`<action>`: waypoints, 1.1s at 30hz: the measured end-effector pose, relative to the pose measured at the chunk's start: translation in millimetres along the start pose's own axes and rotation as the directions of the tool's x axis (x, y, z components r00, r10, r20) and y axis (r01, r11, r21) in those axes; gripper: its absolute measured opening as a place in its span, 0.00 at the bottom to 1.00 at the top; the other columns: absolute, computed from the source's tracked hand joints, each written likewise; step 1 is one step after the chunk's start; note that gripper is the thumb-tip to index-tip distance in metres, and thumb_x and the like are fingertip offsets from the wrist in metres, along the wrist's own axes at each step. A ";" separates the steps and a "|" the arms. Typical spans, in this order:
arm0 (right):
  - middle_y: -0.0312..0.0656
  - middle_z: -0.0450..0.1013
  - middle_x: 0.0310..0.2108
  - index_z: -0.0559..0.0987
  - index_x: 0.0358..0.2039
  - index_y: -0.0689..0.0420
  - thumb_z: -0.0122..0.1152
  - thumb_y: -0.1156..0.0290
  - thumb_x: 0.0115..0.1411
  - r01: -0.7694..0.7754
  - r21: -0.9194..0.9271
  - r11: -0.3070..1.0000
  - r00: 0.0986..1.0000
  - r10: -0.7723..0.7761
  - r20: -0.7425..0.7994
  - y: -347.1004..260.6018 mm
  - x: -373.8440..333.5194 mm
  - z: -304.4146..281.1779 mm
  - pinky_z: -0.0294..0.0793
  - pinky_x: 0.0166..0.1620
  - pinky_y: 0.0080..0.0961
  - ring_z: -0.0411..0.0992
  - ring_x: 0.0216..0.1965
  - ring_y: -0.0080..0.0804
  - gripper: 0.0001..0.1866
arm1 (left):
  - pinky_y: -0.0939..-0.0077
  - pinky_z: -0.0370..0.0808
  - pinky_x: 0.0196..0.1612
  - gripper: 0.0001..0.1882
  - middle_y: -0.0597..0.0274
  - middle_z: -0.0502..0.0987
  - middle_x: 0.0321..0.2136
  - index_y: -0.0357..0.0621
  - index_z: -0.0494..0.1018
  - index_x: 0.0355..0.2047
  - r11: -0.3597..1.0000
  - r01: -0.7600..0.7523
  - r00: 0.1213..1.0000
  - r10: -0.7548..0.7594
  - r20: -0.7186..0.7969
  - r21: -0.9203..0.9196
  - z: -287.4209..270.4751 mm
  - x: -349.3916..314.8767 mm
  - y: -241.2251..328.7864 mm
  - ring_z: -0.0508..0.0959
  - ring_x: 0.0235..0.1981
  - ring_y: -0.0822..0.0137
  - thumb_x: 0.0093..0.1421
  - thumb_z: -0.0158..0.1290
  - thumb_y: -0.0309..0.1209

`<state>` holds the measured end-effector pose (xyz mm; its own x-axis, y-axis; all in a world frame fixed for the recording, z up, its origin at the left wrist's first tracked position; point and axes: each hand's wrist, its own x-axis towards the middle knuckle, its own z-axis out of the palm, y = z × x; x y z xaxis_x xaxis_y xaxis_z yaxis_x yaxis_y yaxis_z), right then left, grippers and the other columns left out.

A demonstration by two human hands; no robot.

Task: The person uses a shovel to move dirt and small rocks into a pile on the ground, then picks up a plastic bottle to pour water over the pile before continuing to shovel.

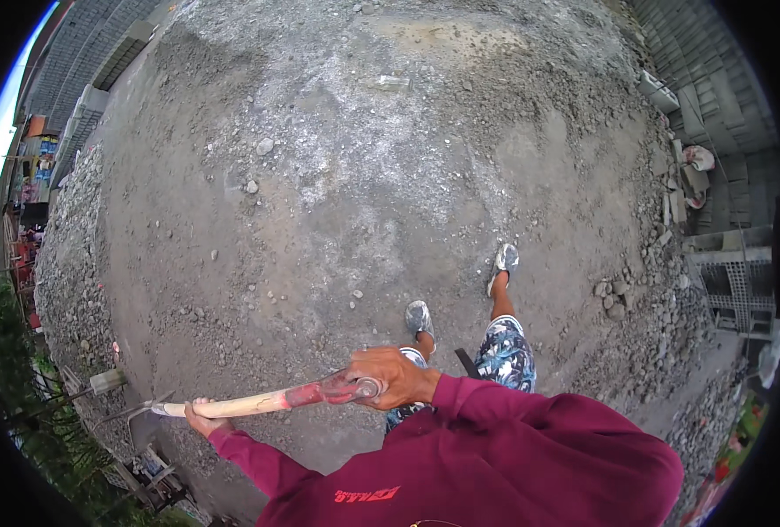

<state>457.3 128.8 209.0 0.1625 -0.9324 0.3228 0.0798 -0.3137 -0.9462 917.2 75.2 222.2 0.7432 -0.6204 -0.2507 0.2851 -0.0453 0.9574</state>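
A shovel with a pale wooden shaft and a red grip lies slantwise across the front of my body, its metal end out to the left. My right hand is closed around the red grip at the near end. Lower on the shaft, close to the metal end, my left hand wraps around the wood. The blade is small and partly hidden at the left, so its full shape does not show. Bare dusty ground with scattered small stones spreads in front of my feet.
Stacked grey blocks stand at the far left, beyond a gravel heap. More blocks and a grey crate-like form line the right. A small rock pile lies right of my feet. A pale block rests ahead.
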 end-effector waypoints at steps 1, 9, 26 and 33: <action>0.40 0.67 0.23 0.72 0.28 0.56 0.65 0.72 0.43 -0.081 0.054 0.995 0.995 0.084 -0.055 10.9 -12.0 -9.7 0.66 0.27 0.30 0.67 0.23 0.37 0.12 | 0.78 0.70 0.21 0.12 0.68 0.66 0.20 0.47 0.64 0.26 0.997 0.026 0.997 -0.021 0.067 -0.066 18.1 -9.8 3.0 0.69 0.18 0.71 0.56 0.51 0.40; 0.34 0.71 0.18 0.74 0.25 0.61 0.65 0.75 0.46 -0.638 0.568 0.520 0.398 0.854 -0.335 7.6 -122.3 -173.2 0.65 0.21 0.18 0.67 0.16 0.20 0.08 | 0.76 0.65 0.18 0.12 0.73 0.60 0.12 0.53 0.60 0.19 0.899 0.435 0.866 -0.432 0.251 0.045 162.1 -37.7 -209.9 0.62 0.13 0.74 0.50 0.54 0.32; 0.32 0.59 0.10 0.71 0.37 0.63 0.56 0.66 0.52 0.233 0.768 0.596 -0.746 0.616 -0.252 -49.8 -306.3 -206.9 0.64 0.12 0.24 0.59 0.08 0.25 0.15 | 0.66 0.74 0.19 0.07 0.61 0.68 0.17 0.42 0.65 0.23 -0.066 0.163 0.198 -0.975 -0.098 0.984 398.9 -533.2 -666.0 0.72 0.15 0.63 0.48 0.52 0.30; 0.31 0.58 0.10 0.71 0.39 0.60 0.52 0.65 0.53 0.399 0.702 0.590 -0.749 0.651 -0.123 65.6 -236.4 -259.1 0.61 0.12 0.23 0.58 0.08 0.24 0.15 | 0.63 0.73 0.17 0.07 0.56 0.72 0.17 0.38 0.68 0.24 -0.282 0.034 0.372 -0.887 -0.274 0.959 474.1 -487.9 -785.2 0.74 0.15 0.62 0.48 0.53 0.29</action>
<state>169.3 282.1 64.5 -0.1904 0.4720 -0.8608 0.8021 -0.4308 -0.4136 43.7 42.2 -339.4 0.1898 0.0242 -0.9815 -0.6352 -0.7593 -0.1415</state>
